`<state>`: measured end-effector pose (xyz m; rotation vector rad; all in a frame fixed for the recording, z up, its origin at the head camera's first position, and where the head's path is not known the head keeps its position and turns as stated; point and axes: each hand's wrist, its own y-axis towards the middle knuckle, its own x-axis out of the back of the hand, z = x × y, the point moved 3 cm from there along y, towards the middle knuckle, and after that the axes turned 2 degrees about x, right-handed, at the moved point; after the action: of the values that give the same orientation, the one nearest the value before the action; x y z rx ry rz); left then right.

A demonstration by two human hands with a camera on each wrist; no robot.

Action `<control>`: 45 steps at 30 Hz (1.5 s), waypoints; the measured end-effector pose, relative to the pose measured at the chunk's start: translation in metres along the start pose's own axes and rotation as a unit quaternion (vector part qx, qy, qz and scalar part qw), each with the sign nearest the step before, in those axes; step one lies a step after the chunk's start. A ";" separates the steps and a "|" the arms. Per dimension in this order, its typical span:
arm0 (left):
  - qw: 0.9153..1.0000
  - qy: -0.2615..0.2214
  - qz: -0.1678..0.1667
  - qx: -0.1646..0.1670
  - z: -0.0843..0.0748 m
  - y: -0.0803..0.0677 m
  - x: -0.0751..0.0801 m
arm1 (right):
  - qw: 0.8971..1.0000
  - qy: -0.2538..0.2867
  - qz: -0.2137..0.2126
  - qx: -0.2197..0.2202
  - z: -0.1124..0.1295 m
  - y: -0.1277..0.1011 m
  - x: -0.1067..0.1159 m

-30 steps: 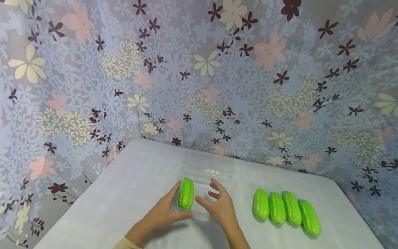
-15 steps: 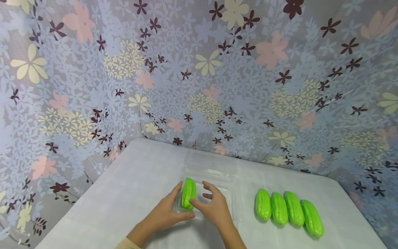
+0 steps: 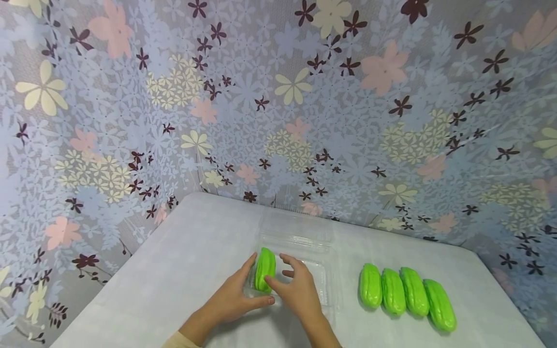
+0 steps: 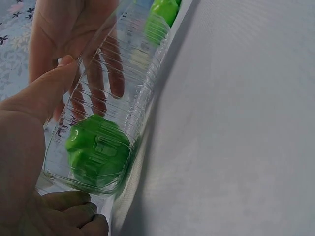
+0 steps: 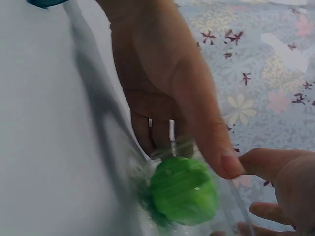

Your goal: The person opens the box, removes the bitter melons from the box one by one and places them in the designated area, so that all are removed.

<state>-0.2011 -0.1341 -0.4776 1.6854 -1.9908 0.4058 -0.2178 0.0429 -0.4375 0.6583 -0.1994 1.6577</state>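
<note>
- Nearest, left hand (image 3: 226,302) at the near left corner of the clear clamshell box (image 3: 322,285), thumb laid along the near rim, fingers up the left wall; curled round the box corner, steadying it on the white surface (image 3: 174,270).
- Just beside it, right hand (image 3: 296,290) hovering over the box with fingers loosely bent, thumb tip against the green gourd (image 3: 264,268); holding nothing, only touching.
- Gourd lying inside the box, hard against its left wall, long axis pointing toward the far edge of the surface.
- Risk, as a judgement: thin, light walls likely to flex or slide under a sideways push from the thumb, tipping the gourd out over the low rim should the left-hand hold slacken.
- Farther right, four more gourds (image 3: 406,292) in a touching row near the right edge; likely to roll or scatter from a careless sweep of the right forearm.
- Farthest, open lid (image 3: 300,227) lying flat toward the far edge; could snag a fingertip and jerk the box.
</note>
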 end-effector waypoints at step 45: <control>1.000 -0.013 0.005 -0.022 0.000 0.000 0.000 | 0.991 -0.130 0.023 -0.029 -0.001 0.001 -0.018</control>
<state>-0.2008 -0.1337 -0.4776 1.6628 -2.0117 0.3426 -0.2181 0.0281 -0.4470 0.8295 -0.4523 1.6008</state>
